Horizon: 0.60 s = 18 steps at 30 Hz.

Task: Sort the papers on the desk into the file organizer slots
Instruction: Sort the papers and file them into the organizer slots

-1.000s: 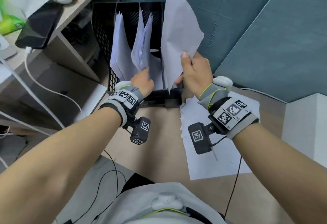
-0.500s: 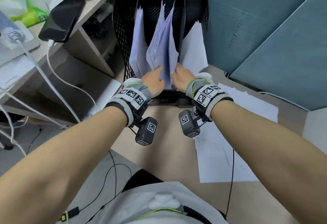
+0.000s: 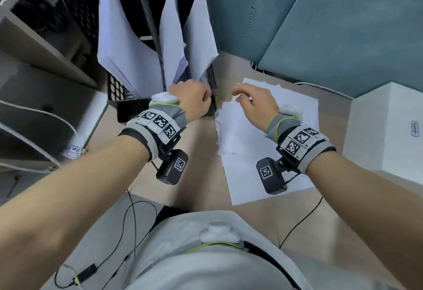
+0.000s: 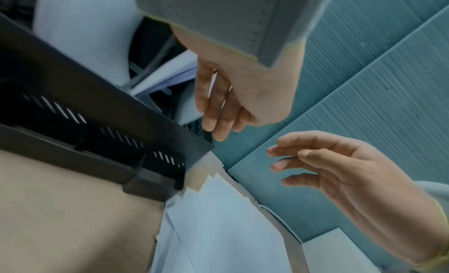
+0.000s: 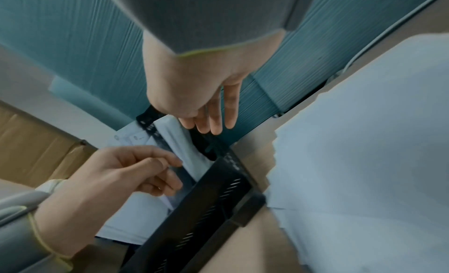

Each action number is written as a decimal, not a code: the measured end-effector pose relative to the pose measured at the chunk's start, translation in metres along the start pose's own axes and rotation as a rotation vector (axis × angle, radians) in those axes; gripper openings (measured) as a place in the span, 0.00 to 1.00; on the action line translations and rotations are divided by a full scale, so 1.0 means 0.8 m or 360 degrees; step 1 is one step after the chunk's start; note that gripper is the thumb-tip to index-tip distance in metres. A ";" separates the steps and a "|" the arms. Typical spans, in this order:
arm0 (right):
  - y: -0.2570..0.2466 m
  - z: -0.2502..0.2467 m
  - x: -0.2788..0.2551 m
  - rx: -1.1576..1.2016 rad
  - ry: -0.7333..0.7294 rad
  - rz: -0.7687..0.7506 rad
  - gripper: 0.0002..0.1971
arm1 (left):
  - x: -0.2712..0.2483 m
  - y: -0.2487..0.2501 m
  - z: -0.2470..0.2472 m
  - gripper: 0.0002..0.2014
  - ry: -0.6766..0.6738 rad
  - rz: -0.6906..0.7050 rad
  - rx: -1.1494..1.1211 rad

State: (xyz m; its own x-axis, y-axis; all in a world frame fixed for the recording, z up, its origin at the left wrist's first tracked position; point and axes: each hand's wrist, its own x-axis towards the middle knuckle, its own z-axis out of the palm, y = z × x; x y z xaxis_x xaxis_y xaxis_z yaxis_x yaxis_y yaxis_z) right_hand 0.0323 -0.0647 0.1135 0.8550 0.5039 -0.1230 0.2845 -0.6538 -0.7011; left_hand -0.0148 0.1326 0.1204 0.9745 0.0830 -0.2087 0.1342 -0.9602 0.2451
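The black mesh file organizer [image 3: 119, 88] stands at the desk's back, with white papers leaning in its left slot [image 3: 119, 44], middle slot [image 3: 169, 37] and right slot [image 3: 199, 37]. My left hand [image 3: 194, 99] hovers at the organizer's front right corner [image 4: 194, 142], its loosely bent fingers [image 5: 170, 162] against the lower edge of the right slot's papers without gripping them. My right hand [image 3: 242, 97] hangs empty with relaxed fingers [image 5: 213, 123] just right of the organizer, above the far end of the loose paper stack [image 3: 247, 152] on the desk.
A teal partition [image 3: 320, 26] closes off the back and right. A white box [image 3: 384, 134] stands at the desk's right edge. Grey shelving [image 3: 45, 44] and white cables [image 3: 45, 115] are to the left. A thin black cable [image 3: 302, 218] crosses the desk's near right.
The sheet my right hand held up a second ago now stands in the right slot. Both hands have drawn back from the slots, the right one swinging over the stack.
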 end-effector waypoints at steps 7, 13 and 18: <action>0.123 -0.046 -0.053 -0.0355 -0.0151 0.0362 0.19 | 0.039 0.066 0.070 0.13 -0.0011 0.0157 -0.0185; 0.222 -0.039 -0.082 -0.0596 -0.1049 0.0706 0.26 | 0.065 0.071 0.138 0.18 -0.0433 0.0006 -0.0183; 0.263 -0.028 -0.097 -0.0547 -0.1219 0.0780 0.27 | 0.086 0.083 0.173 0.22 -0.0554 -0.0158 -0.0265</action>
State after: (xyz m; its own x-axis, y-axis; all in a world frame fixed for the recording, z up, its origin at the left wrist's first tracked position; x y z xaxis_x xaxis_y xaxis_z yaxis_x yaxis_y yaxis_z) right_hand 0.0357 -0.2537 -0.0088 0.4330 0.2832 -0.8557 0.1870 -0.9569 -0.2221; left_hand 0.0359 0.0374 -0.0085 0.8398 0.0504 -0.5406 0.2799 -0.8933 0.3515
